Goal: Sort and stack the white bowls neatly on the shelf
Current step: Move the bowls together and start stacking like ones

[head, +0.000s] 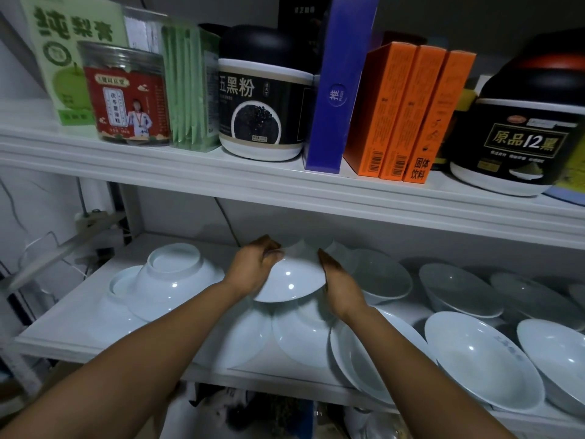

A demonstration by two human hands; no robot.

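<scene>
I hold a white bowl (pixel 289 278) between both hands above the middle of the lower shelf (pixel 72 318). My left hand (pixel 253 267) grips its left rim with curled fingers. My right hand (pixel 340 288) presses its right rim with fairly straight fingers. Below it lie more white bowls (pixel 300 337), tilted and overlapping. To the left, an upside-down bowl (pixel 177 274) leans on another upside-down one (pixel 122 285). Several upright bowls (pixel 474 359) fill the shelf's right part, in a front and a back row.
The upper shelf (pixel 221 175) hangs close above the bowls, loaded with jars (pixel 262 99), orange boxes (pixel 408 115), a blue box (pixel 338 90) and green packs (pixel 186 90). A white wall with cables (pixel 47 242) stands left. Clutter lies under the lower shelf.
</scene>
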